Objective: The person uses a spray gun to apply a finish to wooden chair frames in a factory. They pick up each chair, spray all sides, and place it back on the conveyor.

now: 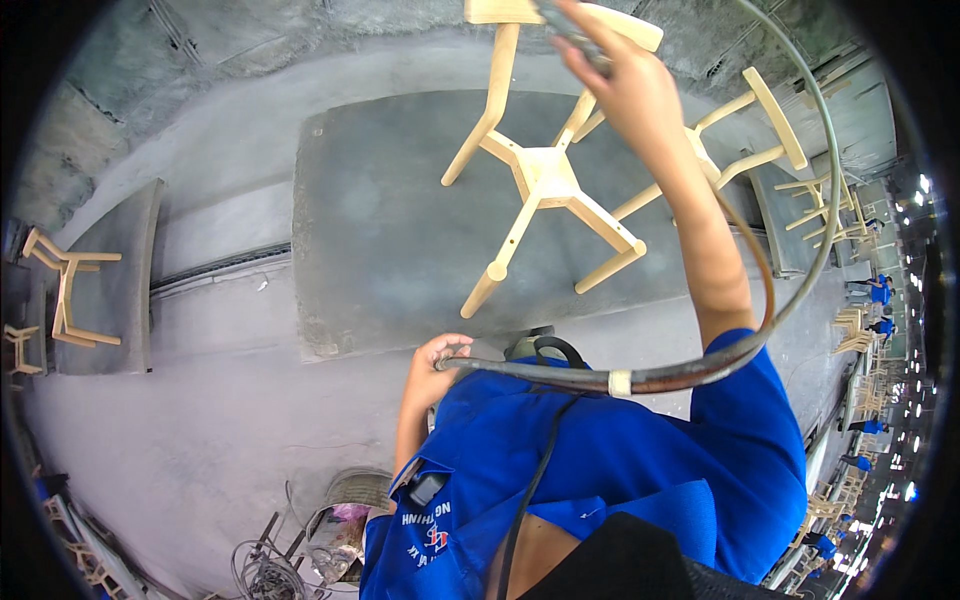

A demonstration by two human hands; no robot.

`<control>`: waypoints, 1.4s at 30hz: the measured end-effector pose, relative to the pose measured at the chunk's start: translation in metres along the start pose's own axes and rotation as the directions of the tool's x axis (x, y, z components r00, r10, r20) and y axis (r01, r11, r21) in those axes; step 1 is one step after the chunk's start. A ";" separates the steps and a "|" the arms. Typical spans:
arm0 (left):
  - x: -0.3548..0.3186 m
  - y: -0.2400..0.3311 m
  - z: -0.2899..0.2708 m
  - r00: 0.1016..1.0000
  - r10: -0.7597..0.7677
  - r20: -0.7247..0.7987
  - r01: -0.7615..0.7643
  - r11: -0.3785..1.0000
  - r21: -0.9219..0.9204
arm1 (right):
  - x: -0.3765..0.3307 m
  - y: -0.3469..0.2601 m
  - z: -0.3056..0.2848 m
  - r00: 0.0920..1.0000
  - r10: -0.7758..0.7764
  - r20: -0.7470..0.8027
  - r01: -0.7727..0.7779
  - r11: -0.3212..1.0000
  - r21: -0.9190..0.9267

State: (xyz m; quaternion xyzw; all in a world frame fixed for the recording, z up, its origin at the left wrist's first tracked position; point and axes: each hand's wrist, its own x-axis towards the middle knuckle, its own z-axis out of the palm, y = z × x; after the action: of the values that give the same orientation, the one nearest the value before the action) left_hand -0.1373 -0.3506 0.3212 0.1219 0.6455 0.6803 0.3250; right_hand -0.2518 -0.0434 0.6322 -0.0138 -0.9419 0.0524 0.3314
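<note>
My right hand [640,100] is raised over the top of a bare pale wooden chair frame [548,175]. Its fingers are wrapped round a grey metal spray gun [578,38], partly hidden by the hand. The chair frame stands on a dark grey slab [380,220], its legs joined at a central block and its curved top rail near the gun. Close to my waist, my left hand [437,354] is closed round a bundled grey hose [520,372]. That hose crosses in front of my body and loops up on the right.
More pale chair frames stand on slabs at the left [70,295] and right [745,130]. A bucket [350,490] and coiled wire [270,575] lie near my left side. Far right, people in blue [880,290] are among many chairs. A stained wall [250,40] rises behind.
</note>
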 end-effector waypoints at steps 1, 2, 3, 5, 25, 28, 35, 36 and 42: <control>0.001 0.000 0.001 1.000 0.009 -0.028 -0.008 1.000 0.029 | 0.012 -0.009 0.007 0.997 -0.068 0.028 0.071 0.993 -0.090; 0.000 0.000 0.003 0.999 0.020 -0.048 -0.019 1.000 0.018 | 0.021 -0.019 0.017 0.982 -0.188 -0.019 0.188 0.982 -0.006; -0.001 0.001 0.004 0.997 0.021 -0.068 -0.020 1.000 0.022 | 0.025 -0.025 0.025 0.970 -0.239 0.037 0.239 0.971 0.009; -0.006 0.003 0.008 0.995 0.027 -0.100 -0.025 1.000 0.018 | 0.026 -0.034 0.035 0.954 -0.273 0.123 0.264 0.961 0.080; -0.006 0.071 0.096 0.996 0.024 0.085 -0.028 0.999 0.042 | 0.011 0.226 -0.129 0.761 0.610 -0.222 -0.464 0.750 0.471; 0.004 0.066 0.113 0.993 -0.053 0.106 0.048 0.998 0.046 | -0.033 0.257 -0.138 0.731 0.629 -0.265 -0.469 0.745 0.474; 0.024 0.065 0.158 0.974 -0.116 0.193 0.073 0.974 0.212 | -0.109 0.308 -0.094 0.506 0.856 -0.108 -0.244 0.262 0.934; 0.026 0.065 0.165 0.974 -0.115 0.193 0.069 0.970 0.232 | -0.120 0.317 -0.083 0.476 0.879 -0.034 -0.276 0.186 0.943; 0.037 0.059 0.207 0.975 -0.173 0.141 0.145 0.971 0.188 | -0.181 0.359 -0.048 0.381 0.899 0.216 -0.533 0.023 0.846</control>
State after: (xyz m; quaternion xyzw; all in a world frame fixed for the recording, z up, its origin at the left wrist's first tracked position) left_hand -0.0612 -0.1599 0.3967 0.1511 0.6835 0.5802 0.4163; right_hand -0.0838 0.3064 0.5179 -0.3555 -0.5510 0.6454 0.3918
